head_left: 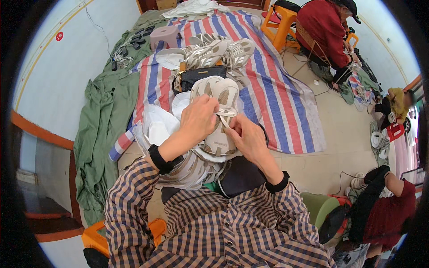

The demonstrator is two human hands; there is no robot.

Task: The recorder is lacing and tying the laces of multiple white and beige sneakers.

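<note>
A beige-and-white sneaker upper (220, 142) lies in front of me over my lap, its mesh toe pointing away. Across its middle runs a whitish shoelace (225, 121). My left hand (199, 115) is closed, its fingertips pinching at the lace from the left. From the other side, my right hand (246, 136) pinches the lace between thumb and forefinger. The left fingers hide part of the lacing. More pale shoe pieces (190, 172) are heaped on my lap below the wrists.
Beyond my hands sits a black bag (203, 75) on a striped sheet (286, 107), with several sneakers (239, 53) behind it. A pink stool (164, 36) stands farther back. Green cloth (105, 120) lies left. A person in red (318, 29) works at the far right; others sit nearer.
</note>
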